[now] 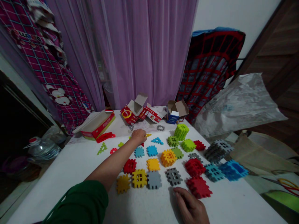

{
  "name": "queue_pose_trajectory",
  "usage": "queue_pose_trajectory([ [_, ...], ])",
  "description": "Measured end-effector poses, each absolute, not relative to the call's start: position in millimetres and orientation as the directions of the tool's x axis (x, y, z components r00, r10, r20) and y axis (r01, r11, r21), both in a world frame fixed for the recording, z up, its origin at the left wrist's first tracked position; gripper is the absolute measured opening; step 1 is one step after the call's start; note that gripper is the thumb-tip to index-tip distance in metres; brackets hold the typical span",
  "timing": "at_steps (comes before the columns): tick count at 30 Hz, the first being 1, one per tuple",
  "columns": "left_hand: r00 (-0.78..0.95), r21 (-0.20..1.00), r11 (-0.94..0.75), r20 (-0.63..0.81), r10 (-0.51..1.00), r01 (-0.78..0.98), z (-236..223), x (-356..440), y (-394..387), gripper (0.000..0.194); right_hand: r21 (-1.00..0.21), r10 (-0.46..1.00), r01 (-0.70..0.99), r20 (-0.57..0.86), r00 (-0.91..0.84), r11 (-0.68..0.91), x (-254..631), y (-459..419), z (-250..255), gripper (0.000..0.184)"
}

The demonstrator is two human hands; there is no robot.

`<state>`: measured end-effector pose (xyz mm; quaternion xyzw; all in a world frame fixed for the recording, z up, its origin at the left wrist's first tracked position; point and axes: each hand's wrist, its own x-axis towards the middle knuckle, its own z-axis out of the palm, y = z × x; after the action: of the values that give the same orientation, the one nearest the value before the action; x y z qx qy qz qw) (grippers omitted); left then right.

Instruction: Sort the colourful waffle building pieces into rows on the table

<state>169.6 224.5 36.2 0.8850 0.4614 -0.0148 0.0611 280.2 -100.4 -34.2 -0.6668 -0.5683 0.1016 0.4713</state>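
Your left hand [139, 136] stretches to the far middle of the white table [77, 183], palm down with the fingers curled; you can't tell whether it holds anything. A small yellow piece [148, 135] lies just beside it, with a blue triangle [157, 141] to the right. Your right hand [189, 205] rests open and apparently empty on the near part of the table, just beside a grey tile [173, 176] and a red block [198, 187]. Rows of coloured blocks [153, 165] lie between your hands, and opened boxes [135, 109] sit at the far edge.
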Motion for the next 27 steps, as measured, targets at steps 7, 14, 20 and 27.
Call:
queue_pose_trajectory([
  [7,0.558,0.199,-0.534,-0.09,0.825,0.822,38,166,237,0.029,-0.799,0.808,0.6,0.381,0.45,0.042,271,-101,-38,0.031],
  [14,0.55,0.203,-0.527,-0.076,0.832,0.825,25,164,245,0.03,-0.838,0.797,0.544,0.358,0.487,0.044,265,-100,-40,0.03],
  [20,0.75,0.186,-0.733,-0.044,0.66,0.655,24,161,255,0.035,-0.838,0.799,0.545,0.346,0.492,0.028,265,-101,-41,0.033],
  [27,0.849,0.157,-0.836,-0.022,0.529,0.525,12,157,275,0.038,-0.84,0.789,0.542,0.357,0.501,0.036,265,-100,-42,0.034],
])
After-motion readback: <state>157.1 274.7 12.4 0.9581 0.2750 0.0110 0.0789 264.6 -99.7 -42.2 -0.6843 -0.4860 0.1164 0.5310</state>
